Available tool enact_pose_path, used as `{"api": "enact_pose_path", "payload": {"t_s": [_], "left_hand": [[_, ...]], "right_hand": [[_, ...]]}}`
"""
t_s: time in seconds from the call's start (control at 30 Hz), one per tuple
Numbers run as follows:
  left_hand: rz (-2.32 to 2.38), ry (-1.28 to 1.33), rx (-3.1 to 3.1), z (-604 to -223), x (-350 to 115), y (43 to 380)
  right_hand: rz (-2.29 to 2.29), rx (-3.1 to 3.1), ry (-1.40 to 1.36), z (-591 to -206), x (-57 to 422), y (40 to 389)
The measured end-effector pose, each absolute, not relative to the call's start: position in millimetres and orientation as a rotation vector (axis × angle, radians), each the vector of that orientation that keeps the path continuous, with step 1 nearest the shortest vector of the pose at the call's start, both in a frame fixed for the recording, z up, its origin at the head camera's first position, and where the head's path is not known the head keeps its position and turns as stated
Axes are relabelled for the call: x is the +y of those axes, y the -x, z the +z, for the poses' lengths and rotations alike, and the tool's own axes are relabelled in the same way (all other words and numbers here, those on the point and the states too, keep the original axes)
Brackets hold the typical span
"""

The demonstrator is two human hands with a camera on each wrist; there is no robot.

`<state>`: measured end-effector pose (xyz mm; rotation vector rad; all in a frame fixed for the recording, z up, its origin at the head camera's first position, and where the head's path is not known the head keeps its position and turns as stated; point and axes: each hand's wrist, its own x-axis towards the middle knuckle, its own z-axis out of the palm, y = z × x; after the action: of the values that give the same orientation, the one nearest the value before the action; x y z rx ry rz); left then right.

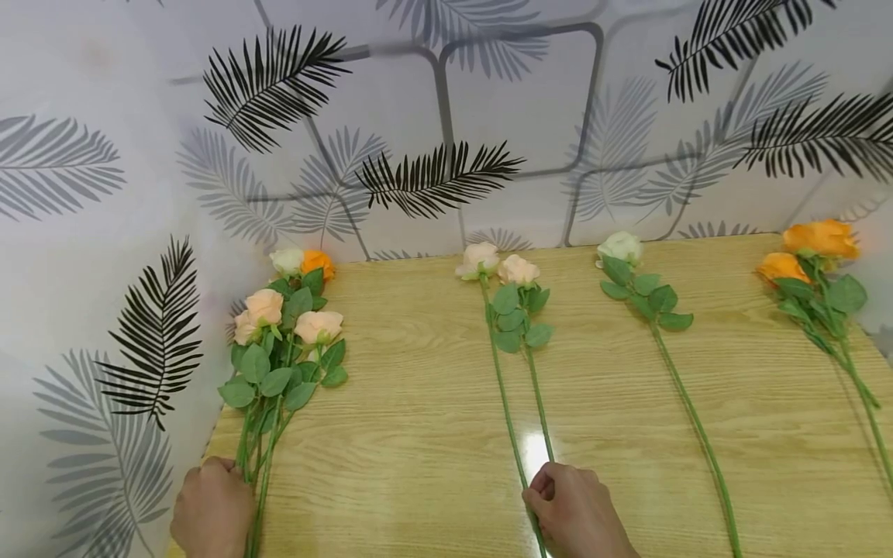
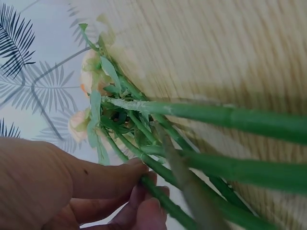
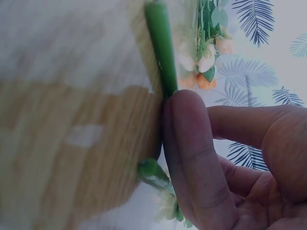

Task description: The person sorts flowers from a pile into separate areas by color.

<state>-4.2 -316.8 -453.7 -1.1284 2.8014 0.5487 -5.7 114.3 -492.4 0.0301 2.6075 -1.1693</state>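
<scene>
My left hand (image 1: 212,508) is at the bunch of roses (image 1: 265,372) on the left, with peach, white and orange heads. In the left wrist view, its thumb and fingers pinch one green stem (image 2: 163,199), while several other stems run alongside. My right hand (image 1: 579,508) is low in the middle, at the stems of two pale peach roses (image 1: 518,271). Its thumb and fingertips pinch at a stem there. In the right wrist view, a green stem (image 3: 161,48) runs down to the fingertips, and a second stem end (image 3: 151,170) shows beside them.
A white rose (image 1: 619,248) with a long stem lies right of the middle on the wood-grain table (image 1: 418,387). Orange roses (image 1: 822,239) lie at the far right. A leaf-patterned covering (image 1: 516,101) rises behind the table and along its left side.
</scene>
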Motion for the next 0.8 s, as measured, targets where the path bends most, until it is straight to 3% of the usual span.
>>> {"api": "enact_pose_path", "payload": {"t_s": [0.23,0.6,0.8], "left_hand": [[0.554,1.125,2.885,-450,-313,1],[0.659,1.130,2.898,-435,-303,1],[0.751,1.069,2.943,-431,-297,1]], "right_hand": [[-1.180,2.593,-0.003,-501,117,6],[-1.190,2.649,0.038,-562,129,10],[-1.197,2.634,0.047,-560,130,9]]}}
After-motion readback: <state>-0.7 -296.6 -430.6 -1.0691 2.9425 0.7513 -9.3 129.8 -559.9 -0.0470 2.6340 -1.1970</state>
